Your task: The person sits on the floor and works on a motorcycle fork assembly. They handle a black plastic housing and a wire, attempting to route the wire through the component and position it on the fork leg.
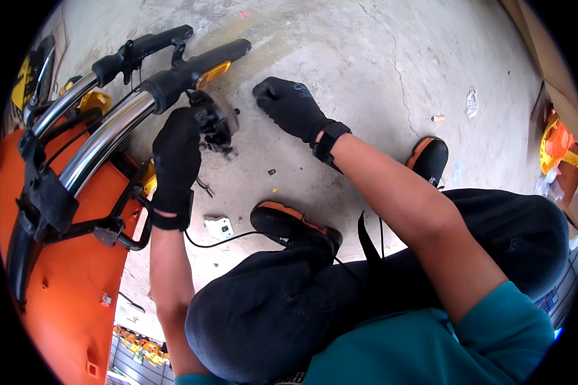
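My left hand, in a black glove, closes on a dark metal part with a rounded greyish rim. That part is partly blurred, its exact kind is unclear, and my hand hides one side of it. It sits beside the lower end of a motorcycle front fork, which has chrome tubes, black lower legs and an amber reflector. To the right, my gloved right hand is curled closed above the concrete floor, apart from the metal part. Whatever its fingers may hold is hidden.
The fork lies over a large orange panel at the left. A small white piece, a tan stub and a clear wrapper lie on the floor. Orange and yellow parts sit by cardboard at the right.
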Motion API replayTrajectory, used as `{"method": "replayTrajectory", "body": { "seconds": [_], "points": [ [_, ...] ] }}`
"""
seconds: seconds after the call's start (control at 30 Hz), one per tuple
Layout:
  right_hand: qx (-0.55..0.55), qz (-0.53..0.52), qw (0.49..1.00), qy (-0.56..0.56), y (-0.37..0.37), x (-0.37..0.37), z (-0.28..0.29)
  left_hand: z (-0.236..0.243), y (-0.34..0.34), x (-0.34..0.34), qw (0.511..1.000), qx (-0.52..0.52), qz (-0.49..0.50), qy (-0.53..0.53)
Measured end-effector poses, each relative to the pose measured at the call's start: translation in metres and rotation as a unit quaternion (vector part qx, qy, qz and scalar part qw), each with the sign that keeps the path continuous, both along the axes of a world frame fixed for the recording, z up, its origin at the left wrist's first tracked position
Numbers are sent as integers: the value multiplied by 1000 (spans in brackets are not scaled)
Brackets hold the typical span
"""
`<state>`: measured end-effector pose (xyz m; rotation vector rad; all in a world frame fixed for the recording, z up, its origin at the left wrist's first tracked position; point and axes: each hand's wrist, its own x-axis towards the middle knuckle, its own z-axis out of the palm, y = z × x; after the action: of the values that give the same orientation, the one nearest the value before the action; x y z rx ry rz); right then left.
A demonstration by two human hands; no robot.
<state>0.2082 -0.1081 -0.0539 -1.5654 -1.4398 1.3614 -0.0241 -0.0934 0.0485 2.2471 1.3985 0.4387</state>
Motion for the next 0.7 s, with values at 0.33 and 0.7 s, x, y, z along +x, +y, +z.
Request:
{"method": "replayTrajectory", "body": {
  "seconds": [0.33, 0.7],
  "points": [
    [186, 38, 977, -97, 15, -26, 3, 11, 3, 17, 997, 10, 15, -69],
    [172, 37, 982, 66, 16, -25, 101, -4, 19, 18, 996, 41, -77, -36]
  ]
}}
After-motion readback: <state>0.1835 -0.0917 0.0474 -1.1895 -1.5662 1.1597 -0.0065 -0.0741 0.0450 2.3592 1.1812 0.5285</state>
